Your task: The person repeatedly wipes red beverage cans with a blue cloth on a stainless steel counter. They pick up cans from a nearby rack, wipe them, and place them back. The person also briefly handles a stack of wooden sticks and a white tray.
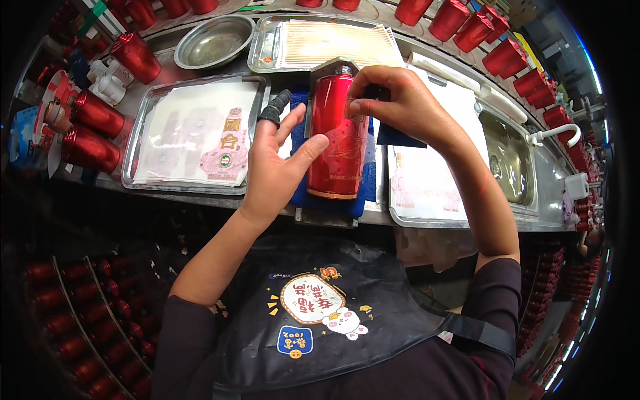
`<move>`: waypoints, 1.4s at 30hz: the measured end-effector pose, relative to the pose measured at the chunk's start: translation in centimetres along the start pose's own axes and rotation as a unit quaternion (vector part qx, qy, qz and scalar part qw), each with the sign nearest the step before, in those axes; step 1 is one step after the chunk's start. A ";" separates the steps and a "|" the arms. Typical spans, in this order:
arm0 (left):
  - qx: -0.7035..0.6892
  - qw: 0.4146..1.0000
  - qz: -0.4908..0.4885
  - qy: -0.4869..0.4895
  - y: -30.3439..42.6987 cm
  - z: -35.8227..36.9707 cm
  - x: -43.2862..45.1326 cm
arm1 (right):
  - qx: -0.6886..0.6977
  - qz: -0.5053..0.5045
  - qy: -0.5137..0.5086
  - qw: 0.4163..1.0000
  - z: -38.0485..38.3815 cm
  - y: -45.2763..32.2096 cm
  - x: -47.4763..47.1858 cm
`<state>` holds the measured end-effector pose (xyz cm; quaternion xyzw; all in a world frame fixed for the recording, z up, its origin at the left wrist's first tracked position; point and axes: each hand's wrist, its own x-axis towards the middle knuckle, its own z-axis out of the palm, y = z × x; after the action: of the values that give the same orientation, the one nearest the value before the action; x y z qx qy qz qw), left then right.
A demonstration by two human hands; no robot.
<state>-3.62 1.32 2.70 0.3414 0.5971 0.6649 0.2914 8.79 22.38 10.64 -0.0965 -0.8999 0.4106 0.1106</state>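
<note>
A glossy red bottle (332, 145) lies on a blue cloth (369, 187) in front of me, its neck away from me, with a thin, clear printed film on its lower part. My left hand (280, 155) is spread at the bottle's left side, a dark cover on one finger; nothing shows in its grasp. My right hand (395, 100) bends over the bottle's upper right side, thumb and fingertips at the surface near a dark item that I cannot make out. Whether these fingers pinch the film is unclear. Printed decal sheets (200, 135) lie in the tray on the left.
A metal bowl (215, 42) and a tray of striped sheets (335, 42) stand behind. To the right are another tray of sheets (425, 185) and a sink with water (510, 160) and a white faucet (555, 134). Red bottles (97, 112) stand or lie around.
</note>
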 end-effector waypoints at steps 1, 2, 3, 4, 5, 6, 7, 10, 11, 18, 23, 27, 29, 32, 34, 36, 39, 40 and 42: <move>0.026 1.000 0.010 -0.008 0.0 0.2 0.2 | -0.009 -0.009 0.023 1.000 0.3 0.4 -0.1; 0.051 0.998 0.020 -0.016 -0.1 0.3 0.4 | -0.018 -0.017 0.046 0.999 0.5 0.6 -0.2; 0.024 0.999 0.005 -0.025 -0.5 0.0 0.6 | -0.033 0.019 0.095 0.995 0.7 0.4 -0.5; -0.003 0.999 -0.011 -0.034 -1.4 -0.4 0.7 | -0.047 0.055 0.143 0.987 1.1 0.0 -1.0; -0.031 0.998 -0.026 -0.043 -1.8 -0.7 0.7 | -0.061 0.092 0.191 0.975 1.4 -0.3 -1.4; -0.045 0.997 -0.040 -0.049 -1.7 -0.5 0.7 | -0.125 0.012 0.250 0.960 2.1 0.8 -2.5; -0.058 0.996 -0.054 -0.046 -1.5 -0.6 0.5 | -0.164 -0.001 0.270 0.949 2.9 1.2 -3.5; -0.106 0.991 -0.067 -0.041 -0.8 -0.4 0.1 | -0.160 0.008 0.198 0.967 5.3 0.3 -6.9; -0.123 0.989 -0.068 -0.042 -0.5 -0.2 0.1 | -0.174 0.043 0.163 0.970 6.0 0.3 -7.8; -0.079 0.992 -0.044 -0.088 -0.7 -0.7 -0.1 | -0.113 0.098 0.127 0.981 7.4 -0.5 -8.3; -0.109 0.987 -0.071 -0.093 0.0 -0.3 -0.2 | -0.114 0.109 0.129 0.979 7.0 -1.0 -8.4; -0.117 0.987 -0.070 -0.089 -0.2 -0.1 -0.5 | -0.135 0.119 0.123 0.976 7.2 -1.1 -8.3; -0.111 0.987 -0.069 -0.092 -0.2 -0.1 -0.4 | -0.140 0.116 0.125 0.975 7.1 -1.1 -8.3; -0.098 0.988 -0.061 -0.099 -0.3 -0.2 -0.5 | -0.138 0.115 0.126 0.976 7.2 -1.0 -8.3; -0.092 0.989 -0.058 -0.099 -0.2 -0.2 -0.4 | -0.131 0.113 0.127 0.977 7.3 -0.9 -8.3; -0.089 0.990 -0.061 -0.094 0.0 -0.1 -0.2 | -0.119 0.109 0.130 0.978 7.3 -0.8 -8.3; -0.106 0.987 -0.077 -0.096 0.5 0.2 -0.2 | -0.086 0.109 0.138 0.981 7.3 -0.9 -8.2; -0.111 0.986 -0.082 -0.093 0.2 0.1 -0.1 | -0.093 0.101 0.144 0.980 7.3 -0.8 -8.3; -0.120 0.985 -0.092 -0.088 -0.4 -0.2 0.1 | -0.108 0.086 0.157 0.978 7.6 -0.6 -8.3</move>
<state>-3.86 1.27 2.26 0.3045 0.5143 0.6693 0.4413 14.62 14.39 5.24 -0.2485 -0.8985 0.2990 0.2036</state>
